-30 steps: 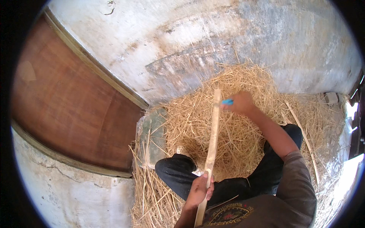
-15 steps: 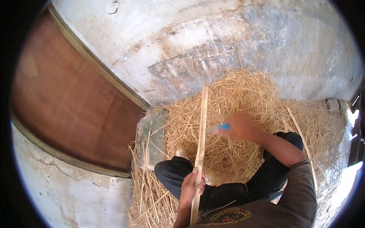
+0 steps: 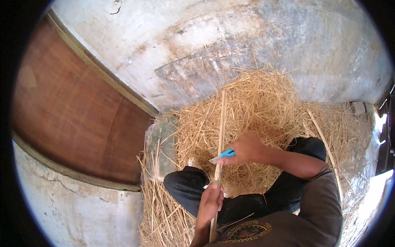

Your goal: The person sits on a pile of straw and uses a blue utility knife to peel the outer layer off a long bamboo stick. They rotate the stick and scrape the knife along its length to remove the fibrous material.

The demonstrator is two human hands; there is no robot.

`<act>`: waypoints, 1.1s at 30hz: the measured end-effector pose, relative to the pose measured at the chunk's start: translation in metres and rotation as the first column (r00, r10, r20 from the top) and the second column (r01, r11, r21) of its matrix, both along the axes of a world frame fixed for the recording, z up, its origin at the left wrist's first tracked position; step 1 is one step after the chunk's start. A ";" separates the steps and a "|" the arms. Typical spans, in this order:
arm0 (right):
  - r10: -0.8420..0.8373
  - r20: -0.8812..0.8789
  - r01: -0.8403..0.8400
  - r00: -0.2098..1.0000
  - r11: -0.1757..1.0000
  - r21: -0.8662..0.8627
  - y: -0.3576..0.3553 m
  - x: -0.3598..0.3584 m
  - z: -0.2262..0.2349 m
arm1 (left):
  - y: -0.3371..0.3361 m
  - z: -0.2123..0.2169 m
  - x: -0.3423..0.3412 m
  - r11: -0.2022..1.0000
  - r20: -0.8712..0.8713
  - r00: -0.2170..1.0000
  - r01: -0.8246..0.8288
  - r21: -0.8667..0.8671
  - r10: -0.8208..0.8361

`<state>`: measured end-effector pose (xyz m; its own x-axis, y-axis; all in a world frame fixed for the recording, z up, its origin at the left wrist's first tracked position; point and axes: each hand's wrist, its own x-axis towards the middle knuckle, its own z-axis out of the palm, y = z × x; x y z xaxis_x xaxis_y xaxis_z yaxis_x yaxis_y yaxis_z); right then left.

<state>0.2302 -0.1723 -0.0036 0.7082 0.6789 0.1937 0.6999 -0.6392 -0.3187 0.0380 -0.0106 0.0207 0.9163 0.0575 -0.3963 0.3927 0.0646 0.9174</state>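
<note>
In the head view, my left hand (image 3: 211, 197) grips the stick (image 3: 223, 119) over the straw (image 3: 263, 96) and my right hand (image 3: 247, 149) grips the knife (image 3: 227, 153), held at the stick: paring, I judge, next needing a stroke clear of my left hand.

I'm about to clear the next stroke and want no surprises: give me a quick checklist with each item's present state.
1. Left hand gripping the wooden strip: ok, closed around its lower part.
2. Right hand holding the blue knife: ok.
3. Blade out: ok, showing beyond the handle.
4. Left hand well clear of the blade: not ok, I'd say; it's close below.
5. Blade biting into wood: cannot tell.
6. Strip's far end resting on straw: cannot tell.
</note>
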 end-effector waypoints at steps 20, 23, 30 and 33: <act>-0.691 -0.230 0.719 0.686 0.691 0.068 -0.094 0.170 -0.015 | -0.009 0.005 -0.062 0.969 -0.023 0.969 0.246 0.033 -0.245; -0.631 -0.293 0.682 0.719 0.722 0.117 -0.082 0.149 -0.017 | 0.017 -0.011 -0.042 1.000 -0.129 0.991 0.019 -0.017 -0.021; 0.049 -0.077 -0.052 0.996 0.998 -0.034 0.008 -0.010 0.008 | 0.016 -0.014 -0.013 0.999 0.035 0.999 -0.006 0.051 0.004; -0.018 -0.102 0.016 0.995 1.000 -0.020 0.003 0.014 0.001 | 0.008 -0.017 -0.017 0.975 0.062 0.998 -0.021 0.219 0.008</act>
<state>0.2443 -0.1697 -0.0030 0.7353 0.6693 0.1068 0.6530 -0.6575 -0.3759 0.0210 -0.0025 0.0035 0.9366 0.1503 -0.3166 0.3367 -0.1357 0.9318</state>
